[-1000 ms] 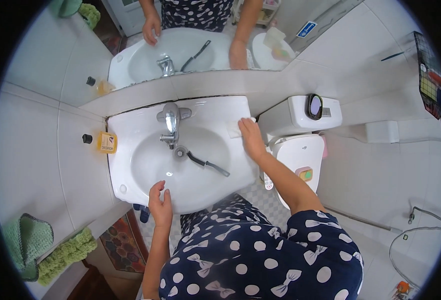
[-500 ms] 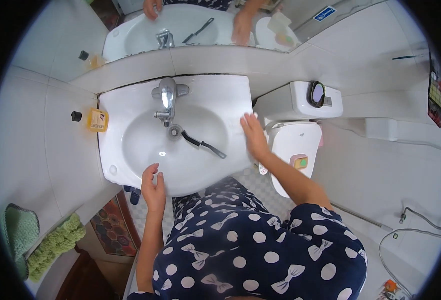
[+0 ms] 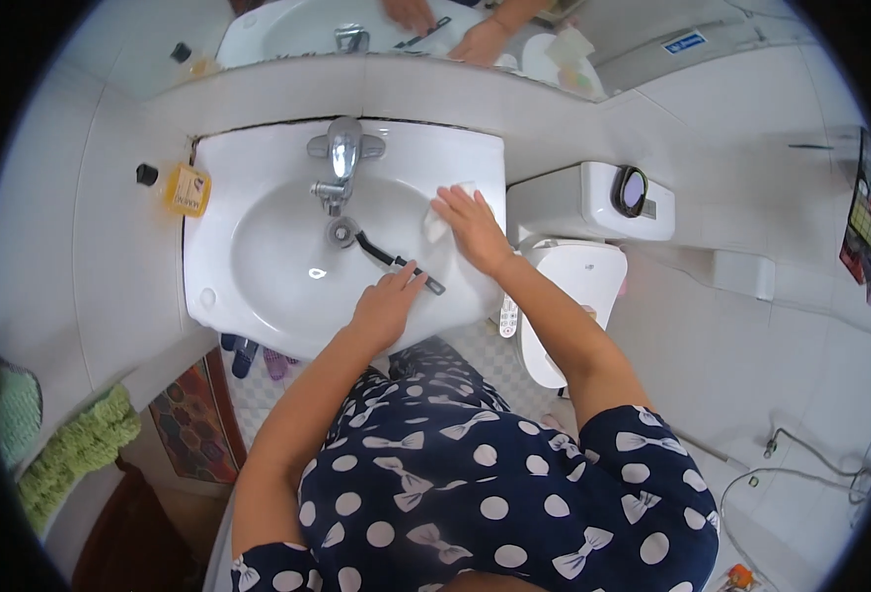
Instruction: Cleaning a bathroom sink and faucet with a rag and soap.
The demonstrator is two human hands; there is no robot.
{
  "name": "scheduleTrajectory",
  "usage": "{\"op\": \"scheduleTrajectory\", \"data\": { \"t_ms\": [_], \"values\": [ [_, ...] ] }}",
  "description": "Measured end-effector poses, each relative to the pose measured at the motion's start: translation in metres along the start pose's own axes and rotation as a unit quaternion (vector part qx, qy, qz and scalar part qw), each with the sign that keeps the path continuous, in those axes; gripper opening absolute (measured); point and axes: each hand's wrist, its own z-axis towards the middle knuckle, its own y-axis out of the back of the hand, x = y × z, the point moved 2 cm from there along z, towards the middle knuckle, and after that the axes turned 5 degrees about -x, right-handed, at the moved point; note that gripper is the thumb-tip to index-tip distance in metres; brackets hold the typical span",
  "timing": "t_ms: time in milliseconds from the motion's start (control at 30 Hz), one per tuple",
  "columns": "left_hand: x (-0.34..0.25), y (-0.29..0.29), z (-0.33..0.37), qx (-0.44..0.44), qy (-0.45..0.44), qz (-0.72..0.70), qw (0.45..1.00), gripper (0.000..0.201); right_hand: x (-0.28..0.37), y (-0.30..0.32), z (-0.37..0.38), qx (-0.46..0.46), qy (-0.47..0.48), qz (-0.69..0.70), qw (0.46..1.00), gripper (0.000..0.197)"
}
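In the white basin (image 3: 258, 227) lies a slim black-and-grey tool (image 3: 376, 251), its black end by the drain and its flat grey end toward the front right. My left hand (image 3: 386, 308) reaches over the basin's front. Its fingertips are at the tool's grey handle, fingers apart; whether they press on it I cannot tell. My right hand (image 3: 473, 232) lies flat with outstretched fingers over a white tissue (image 3: 436, 229) on the basin's right side. Part of the tissue is hidden under the hand.
A chrome tap (image 3: 343, 148) stands at the basin's back. A bottle of yellow liquid (image 3: 188, 190) is beside the left edge. On the right are a white toilet (image 3: 573, 286) and its tank (image 3: 603, 222). A mirror (image 3: 287, 35) runs behind the basin.
My left hand has moved right, from the basin's front edge to the tool's handle. My right hand has slid left and inward, and the white tissue now shows beneath it. The tool stays put.
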Motion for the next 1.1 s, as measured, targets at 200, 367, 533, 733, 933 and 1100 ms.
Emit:
{"op": "scheduleTrajectory", "data": {
  "t_ms": [200, 367, 533, 733, 933, 1100],
  "values": [
    [0.008, -0.003, -0.006, 0.009, 0.021, 0.013, 1.0, 0.042, 0.033, -0.019, -0.023, -0.045, -0.061, -0.012, 0.997, 0.048],
    [0.014, 0.009, -0.032, 0.004, 0.06, -0.045, 0.997, 0.036, 0.063, -0.027, -0.051, -0.079, -0.044, 0.047, 0.995, 0.039],
    [0.022, 0.015, -0.051, -0.108, 0.06, -0.057, 0.991, 0.033, 0.041, -0.012, 0.023, -0.169, -0.062, 0.125, 0.976, 0.031],
    [0.037, 0.019, -0.057, -0.161, 0.168, -0.187, 0.954, 0.032, 0.019, -0.033, 0.054, -0.225, -0.069, -0.002, 0.972, 0.034],
    [0.066, 0.013, -0.037, -0.152, 0.419, -0.564, 0.695, 0.045, 0.099, -0.073, 0.043, -0.098, -0.084, 0.226, 0.966, 0.031],
    [0.084, 0.012, -0.031, -0.193, 0.375, -0.794, 0.438, 0.055, 0.172, -0.052, 0.048, -0.034, 0.023, 0.305, 0.952, 0.032]
  ]
}}
